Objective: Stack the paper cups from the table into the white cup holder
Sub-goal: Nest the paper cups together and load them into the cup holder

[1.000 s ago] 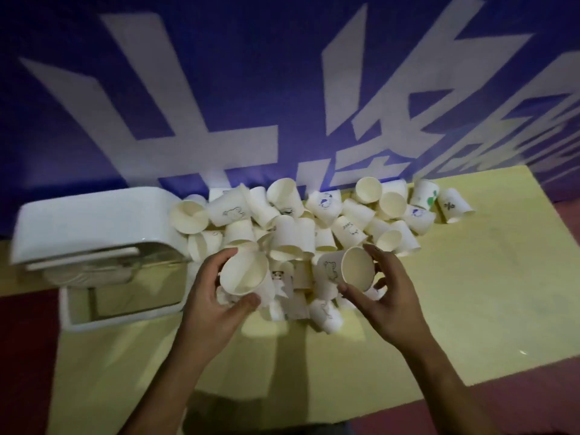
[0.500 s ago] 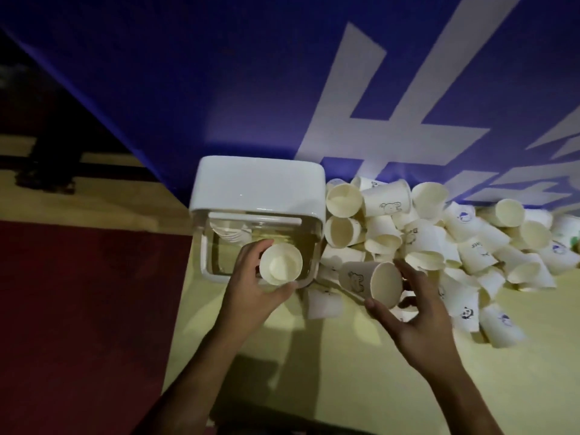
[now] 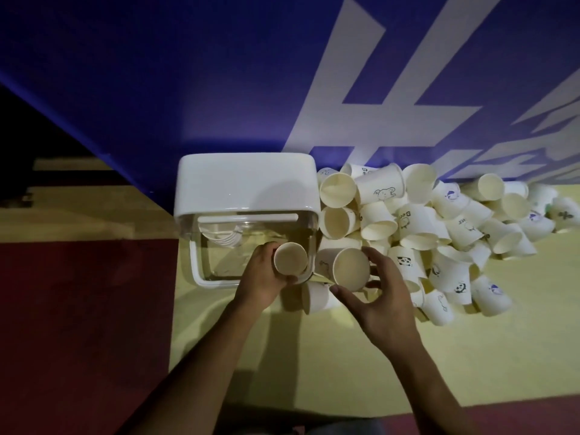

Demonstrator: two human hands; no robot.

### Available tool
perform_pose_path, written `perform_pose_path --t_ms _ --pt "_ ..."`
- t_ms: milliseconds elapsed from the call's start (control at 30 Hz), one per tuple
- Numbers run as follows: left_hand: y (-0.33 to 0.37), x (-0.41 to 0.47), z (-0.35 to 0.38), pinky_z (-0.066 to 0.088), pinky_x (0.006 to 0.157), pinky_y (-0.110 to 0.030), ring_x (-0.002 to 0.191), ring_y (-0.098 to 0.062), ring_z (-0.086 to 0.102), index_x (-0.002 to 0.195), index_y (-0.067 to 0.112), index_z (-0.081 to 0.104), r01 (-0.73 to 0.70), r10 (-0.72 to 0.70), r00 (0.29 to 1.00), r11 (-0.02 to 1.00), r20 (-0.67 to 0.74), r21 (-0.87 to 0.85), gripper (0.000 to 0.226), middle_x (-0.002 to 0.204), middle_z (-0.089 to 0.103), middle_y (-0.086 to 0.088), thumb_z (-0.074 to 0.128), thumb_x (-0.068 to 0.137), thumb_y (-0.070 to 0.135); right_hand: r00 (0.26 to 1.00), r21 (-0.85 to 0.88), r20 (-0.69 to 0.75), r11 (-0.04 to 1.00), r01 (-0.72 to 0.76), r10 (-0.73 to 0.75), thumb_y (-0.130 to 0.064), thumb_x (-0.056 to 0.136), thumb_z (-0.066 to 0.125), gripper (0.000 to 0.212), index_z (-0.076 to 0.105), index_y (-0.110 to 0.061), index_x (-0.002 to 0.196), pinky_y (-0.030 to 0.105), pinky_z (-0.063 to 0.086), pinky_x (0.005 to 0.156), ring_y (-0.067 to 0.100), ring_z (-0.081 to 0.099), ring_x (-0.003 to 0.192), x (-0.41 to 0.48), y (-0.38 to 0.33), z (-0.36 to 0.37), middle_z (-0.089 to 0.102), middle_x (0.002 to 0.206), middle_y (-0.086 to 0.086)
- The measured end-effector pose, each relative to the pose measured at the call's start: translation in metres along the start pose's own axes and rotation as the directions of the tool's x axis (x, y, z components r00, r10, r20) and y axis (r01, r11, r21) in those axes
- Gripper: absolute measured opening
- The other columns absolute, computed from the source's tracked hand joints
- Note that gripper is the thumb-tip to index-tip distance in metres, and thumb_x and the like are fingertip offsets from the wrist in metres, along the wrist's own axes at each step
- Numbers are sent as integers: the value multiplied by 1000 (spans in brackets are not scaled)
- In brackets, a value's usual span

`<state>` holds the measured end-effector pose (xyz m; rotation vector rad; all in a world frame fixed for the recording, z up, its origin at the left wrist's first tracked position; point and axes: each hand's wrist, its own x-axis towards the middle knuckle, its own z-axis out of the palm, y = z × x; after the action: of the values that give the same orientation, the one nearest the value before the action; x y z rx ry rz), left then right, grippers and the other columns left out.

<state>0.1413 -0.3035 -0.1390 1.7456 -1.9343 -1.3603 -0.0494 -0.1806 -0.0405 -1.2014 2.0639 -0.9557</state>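
I see the white cup holder (image 3: 248, 186) at the table's far left, its clear front open. A heap of paper cups (image 3: 439, 233) sprawls right of it; 2 cups (image 3: 290, 258) sit gripped beside its near-right corner.

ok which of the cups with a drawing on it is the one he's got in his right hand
The cup beside the white cup holder, mouth facing the camera, in the right hand. The panda cup just past it lies untouched.
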Motion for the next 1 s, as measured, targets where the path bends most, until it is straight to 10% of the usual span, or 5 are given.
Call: perform_pose_path --t_ms 233,433,600,800,1000 --pt "-9 -6 -8 48 106 -44 128 -18 52 148 28 39 -30 25 995 998 101 52 93 145 49 4 91 71 33 995 -25 55 996 81 -80 -49 73 87 83 49 -29 143 25 55 89 4 57 118 17 -12 34 52 133 -21" --pt "-13 -15 -19 50 104 -36 122 -13 61 142 27 50 76 -66 997 965 46 -249 51 130 63 11 62 96 8 979 -103 177 987 123 -103 -46 73 88 81 51 -25 143 38 57 91 13 61 115 33 -9 66 57 134 -10" --pt "0 -19 -24 40 112 -29 132 -11 53 145 24 54 108 -110 994 937 13 -333 39 146 58 3 46 108 32 966 -254 249 958 134 -69 -45 74 87 84 50 -21 146 39 57 82 28 68 105 43 4 85 61 136 -2" --pt "6 -10 -16 37 103 -23 134 -16 52 150 28 49 108 -98 993 984 70 -144 42 149 55 4 42 109 34 943 -327 332 942 80 35 -54 77 82 91 43 -26 154 39 50 99 26 58 129 53 7 99 52 153 -2" --pt "0 -9 -14 51 100 -29 119 -13 62 141 28 60 47 -48 999 993 -13 -110 38 133 66 10 53 105 17 931 -231 357 973 3 82 -61 69 84 94 47 -28 150 41 55 90 26 67 112 54 13 109 67 132 -3"
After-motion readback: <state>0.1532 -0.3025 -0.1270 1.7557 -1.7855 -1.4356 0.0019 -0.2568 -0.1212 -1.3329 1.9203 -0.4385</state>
